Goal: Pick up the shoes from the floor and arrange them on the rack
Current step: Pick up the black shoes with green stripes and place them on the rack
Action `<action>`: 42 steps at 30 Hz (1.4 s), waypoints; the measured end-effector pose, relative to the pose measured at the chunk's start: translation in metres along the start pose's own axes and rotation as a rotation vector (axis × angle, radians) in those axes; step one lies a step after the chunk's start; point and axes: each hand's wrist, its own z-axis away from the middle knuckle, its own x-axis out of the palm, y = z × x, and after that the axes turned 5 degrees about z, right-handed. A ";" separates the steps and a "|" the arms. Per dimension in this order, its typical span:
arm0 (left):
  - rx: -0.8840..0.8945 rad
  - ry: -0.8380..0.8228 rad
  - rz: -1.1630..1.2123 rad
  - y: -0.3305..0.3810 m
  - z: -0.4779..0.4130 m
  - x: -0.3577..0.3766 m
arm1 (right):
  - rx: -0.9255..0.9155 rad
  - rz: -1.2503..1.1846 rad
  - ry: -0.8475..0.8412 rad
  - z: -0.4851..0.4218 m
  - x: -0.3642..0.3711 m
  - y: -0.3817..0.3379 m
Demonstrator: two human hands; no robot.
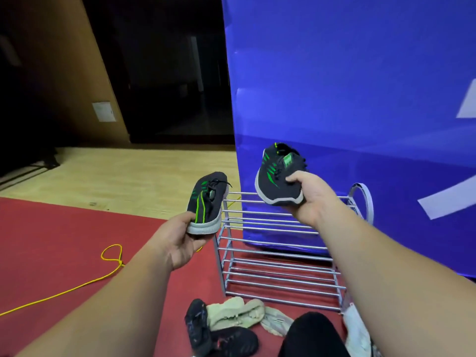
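Observation:
My left hand (180,237) grips a black sneaker with green stripes (206,202) by its heel, left of the metal shoe rack (278,256). A matching black-and-green sneaker (277,173) is held in my right hand (310,195), above the rack's top shelf at its back edge. The rack's wire shelves carry no shoes. On the red floor in front of the rack lie black shoes (213,333) and pale beige shoes (235,313) in a heap.
A big blue panel (360,99) stands right behind the rack. A yellow cord (110,256) runs over the red mat at the left. My dark-clad knee (314,336) is at the bottom. A white shoe (356,328) lies by the rack's right foot.

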 end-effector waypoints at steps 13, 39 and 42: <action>-0.036 -0.110 0.031 -0.042 -0.061 0.015 | 0.085 0.137 0.137 -0.053 -0.056 0.082; -0.193 0.139 -0.158 -0.081 -0.257 -0.010 | 0.046 0.835 0.251 -0.230 -0.018 0.145; -0.161 0.121 -0.146 -0.080 -0.265 -0.007 | 0.015 1.368 0.261 -0.226 -0.024 0.157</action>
